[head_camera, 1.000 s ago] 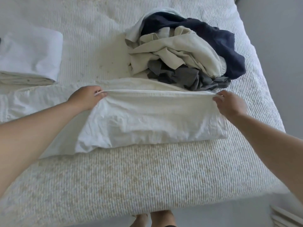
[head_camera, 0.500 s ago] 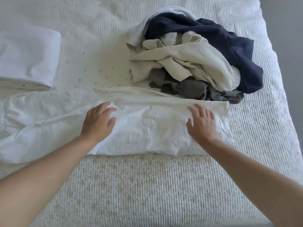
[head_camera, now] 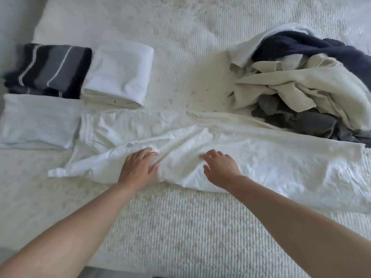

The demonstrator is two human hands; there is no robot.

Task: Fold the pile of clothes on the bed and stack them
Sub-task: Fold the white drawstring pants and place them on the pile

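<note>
Two hands, left hand (head_camera: 138, 169) and right hand (head_camera: 219, 167), are pressing flat, fingers extended, on white trousers (head_camera: 261, 157) lying across the bed (head_camera: 180, 227).

We see the bed (head_camera: 180, 227) filling the frame. A long garment (head_camera: 261, 157) lies across the middle of it, from centre left to the right edge. Our left hand (head_camera: 138, 169) and right hand (head_camera: 220, 169) rest side by side on its near part. The unfolded pile (head_camera: 301, 87) sits at upper right, touching the garment's far edge. Three folded items (head_camera: 118, 77) lie at upper left.
</note>
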